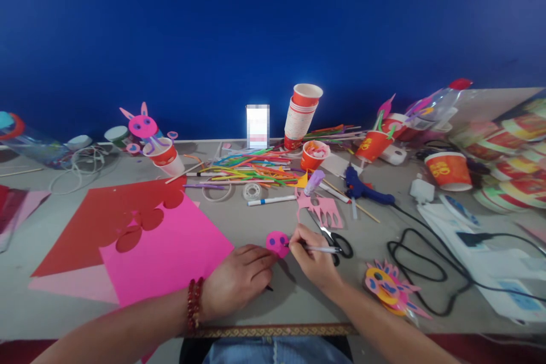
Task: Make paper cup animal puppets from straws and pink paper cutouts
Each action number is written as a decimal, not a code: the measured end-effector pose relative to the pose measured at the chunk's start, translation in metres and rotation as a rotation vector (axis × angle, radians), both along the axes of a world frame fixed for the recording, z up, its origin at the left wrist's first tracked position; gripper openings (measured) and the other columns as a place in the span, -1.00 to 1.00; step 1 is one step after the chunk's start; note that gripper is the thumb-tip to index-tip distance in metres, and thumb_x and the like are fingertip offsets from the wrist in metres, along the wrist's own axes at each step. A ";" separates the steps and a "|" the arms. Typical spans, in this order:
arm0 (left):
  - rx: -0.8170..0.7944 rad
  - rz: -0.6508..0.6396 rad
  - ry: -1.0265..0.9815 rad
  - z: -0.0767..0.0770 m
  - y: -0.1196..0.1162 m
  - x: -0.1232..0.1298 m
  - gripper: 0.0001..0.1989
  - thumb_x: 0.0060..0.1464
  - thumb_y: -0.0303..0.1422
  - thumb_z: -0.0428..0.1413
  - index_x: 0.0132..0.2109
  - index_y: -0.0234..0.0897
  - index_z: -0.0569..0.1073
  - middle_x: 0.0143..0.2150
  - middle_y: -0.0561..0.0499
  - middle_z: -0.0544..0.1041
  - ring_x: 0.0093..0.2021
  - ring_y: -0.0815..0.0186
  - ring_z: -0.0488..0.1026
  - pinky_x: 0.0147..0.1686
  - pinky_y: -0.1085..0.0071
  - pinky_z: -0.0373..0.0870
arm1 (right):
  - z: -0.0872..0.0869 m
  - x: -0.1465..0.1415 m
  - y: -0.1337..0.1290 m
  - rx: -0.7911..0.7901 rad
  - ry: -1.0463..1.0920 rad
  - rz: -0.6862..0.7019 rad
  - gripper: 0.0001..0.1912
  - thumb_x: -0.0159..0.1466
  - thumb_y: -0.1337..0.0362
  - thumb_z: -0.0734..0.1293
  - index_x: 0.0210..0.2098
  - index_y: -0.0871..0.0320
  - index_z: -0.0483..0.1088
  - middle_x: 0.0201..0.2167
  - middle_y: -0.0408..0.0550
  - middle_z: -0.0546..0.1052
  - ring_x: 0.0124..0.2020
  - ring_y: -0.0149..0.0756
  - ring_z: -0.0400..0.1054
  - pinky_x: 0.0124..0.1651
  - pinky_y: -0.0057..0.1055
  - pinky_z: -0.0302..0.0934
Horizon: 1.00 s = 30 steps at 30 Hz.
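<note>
A small bright pink paper circle (277, 244) with two purple dots lies on the grey table near its front edge. My left hand (241, 276) wears a red bead bracelet and holds the circle down at its left edge, fingers bent and close together. A small dark tip (268, 288) pokes out below those fingers; the rest of it is hidden. Pinched in my right hand (313, 256) is a pen (319, 249), its point at the circle's right dot. Black-handled scissors (341, 244) lie just beyond my right hand, beside a cut pink paper scrap (328, 211).
Pink paper sheets (170, 250) and red ones (94, 222) cover the left. Pipe cleaners (251, 168), stacked paper cups (301, 116) and a phone (258, 126) stand or lie behind. A glue gun (362, 187), its cord, a power strip (482, 261) and paper faces (390, 287) are right.
</note>
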<state>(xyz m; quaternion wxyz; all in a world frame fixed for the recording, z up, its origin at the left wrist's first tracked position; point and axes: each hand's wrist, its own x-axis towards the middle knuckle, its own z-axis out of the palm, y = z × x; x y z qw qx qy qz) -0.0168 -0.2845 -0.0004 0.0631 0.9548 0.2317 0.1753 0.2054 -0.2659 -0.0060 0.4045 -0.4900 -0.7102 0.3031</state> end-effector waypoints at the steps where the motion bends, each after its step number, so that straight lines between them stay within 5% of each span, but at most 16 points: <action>1: -0.002 -0.001 0.001 0.000 0.000 0.000 -0.90 0.28 -0.45 0.04 -0.12 -0.33 0.45 0.12 -0.14 0.52 0.16 0.19 0.40 0.13 0.22 0.36 | -0.001 0.000 0.000 -0.001 0.028 -0.010 -0.78 0.24 0.41 0.17 -0.53 0.10 0.20 -0.64 -0.27 0.21 -0.61 -0.43 0.11 -0.50 -0.47 -0.03; 9: -0.115 -0.021 -0.047 0.006 0.003 -0.002 -0.88 0.29 -0.46 -0.02 -0.13 -0.31 0.42 0.13 -0.15 0.51 0.14 0.17 0.40 0.12 0.20 0.37 | -0.002 0.001 -0.007 -0.076 0.191 -0.054 -0.93 0.31 0.30 0.26 -0.34 0.10 0.29 -0.54 -0.23 0.33 -0.56 -0.40 0.23 -0.52 -0.50 0.11; 17: -0.311 -0.006 -0.275 0.013 0.006 -0.006 -0.90 0.30 -0.47 -0.02 -0.09 -0.27 0.36 -0.03 -0.11 0.53 0.15 0.19 0.33 0.14 0.25 0.31 | 0.010 0.004 -0.012 0.085 0.208 -0.047 -0.94 0.30 0.33 0.30 -0.22 0.06 0.37 -0.38 -0.11 0.49 -0.41 -0.32 0.40 -0.37 -0.44 0.27; 25: -0.297 0.180 -0.277 0.011 0.006 -0.007 -0.74 0.37 -0.29 -0.09 -0.30 -0.26 0.33 -0.39 -0.02 0.45 -0.34 0.26 0.34 -0.34 0.36 0.28 | 0.014 0.004 -0.015 0.011 0.216 0.069 -0.92 0.27 0.37 0.23 -0.30 0.09 0.35 -0.55 -0.18 0.47 -0.60 -0.39 0.34 -0.53 -0.50 0.19; 30: -0.270 0.040 -0.260 0.010 0.006 -0.005 -0.85 0.33 -0.42 -0.09 -0.16 -0.28 0.38 -0.11 -0.11 0.55 -0.09 0.22 0.42 -0.07 0.28 0.34 | 0.010 0.001 -0.010 -0.076 0.170 0.008 -0.86 0.25 0.36 0.21 -0.44 0.11 0.31 -0.66 -0.23 0.37 -0.65 -0.41 0.23 -0.58 -0.51 0.08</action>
